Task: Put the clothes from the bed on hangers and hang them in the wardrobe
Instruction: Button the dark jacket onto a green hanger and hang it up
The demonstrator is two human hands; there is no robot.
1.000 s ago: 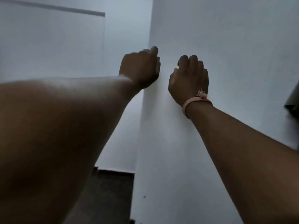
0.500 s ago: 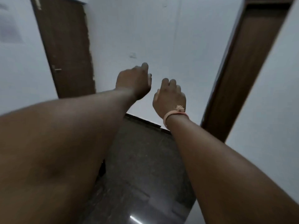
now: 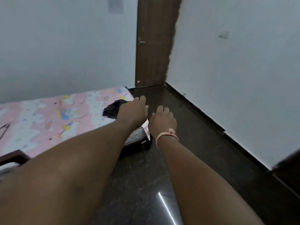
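Note:
A bed (image 3: 48,120) with a pink patterned sheet fills the left. A dark crumpled garment (image 3: 112,108) lies near the bed's right corner. At the far left edge a dark hanger (image 3: 4,130) rests on the sheet, partly cut off. My left hand (image 3: 132,112) stretches out over the bed corner beside the garment, fingers relaxed and holding nothing. My right hand (image 3: 163,121), with a pink band on its wrist, hovers over the floor just right of the bed, fingers loosely bent and holding nothing. The wardrobe is out of view.
A brown closed door (image 3: 152,46) stands in the far corner between white walls. Dark polished floor (image 3: 186,143) runs from the bed to the right wall. A dark wooden bed frame piece (image 3: 14,157) shows at lower left.
The view has swung from a white panel that both hands touched, past the doors, round to the bed. Both hands have come off the panel and now reach toward the bed corner.

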